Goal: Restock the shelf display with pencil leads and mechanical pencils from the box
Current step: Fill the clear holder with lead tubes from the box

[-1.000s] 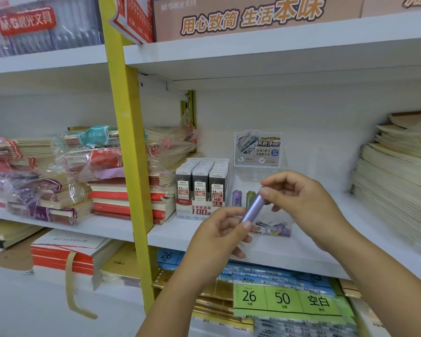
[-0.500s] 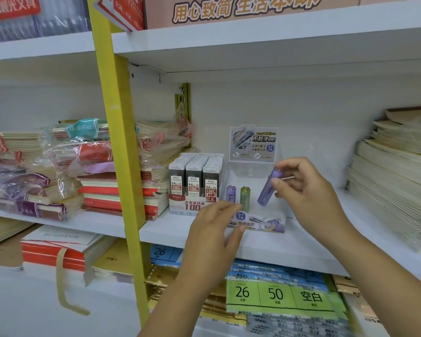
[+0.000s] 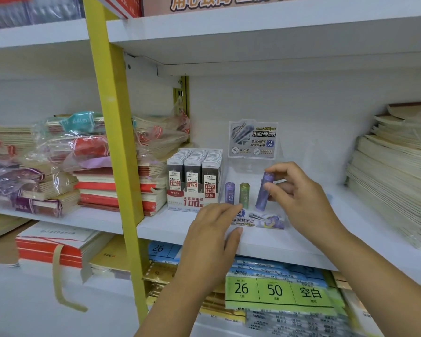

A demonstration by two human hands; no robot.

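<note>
The purple lead tube (image 3: 265,190), pinched aslant by our right hand (image 3: 299,198), may topple the green tube (image 3: 244,195) alongside if seated crooked; our left hand (image 3: 214,229) rests loose against the display tray (image 3: 263,224).

Purple tube (image 3: 265,190); green tube (image 3: 244,195); yellow post (image 3: 112,98)

The red-and-white carton (image 3: 192,203) of lead cases reads "大容量铅芯 100根", and its case labels show "0.5", "100" and "HB 0.5". The clear stand's header card (image 3: 253,139) says "不脏手铅芯" and "07 2B"; its front strip (image 3: 258,220) says "旋转出芯". Below, a green label (image 3: 277,291) reads "26", "50", "空白", and a blue label (image 3: 159,249) reads "26".
</note>
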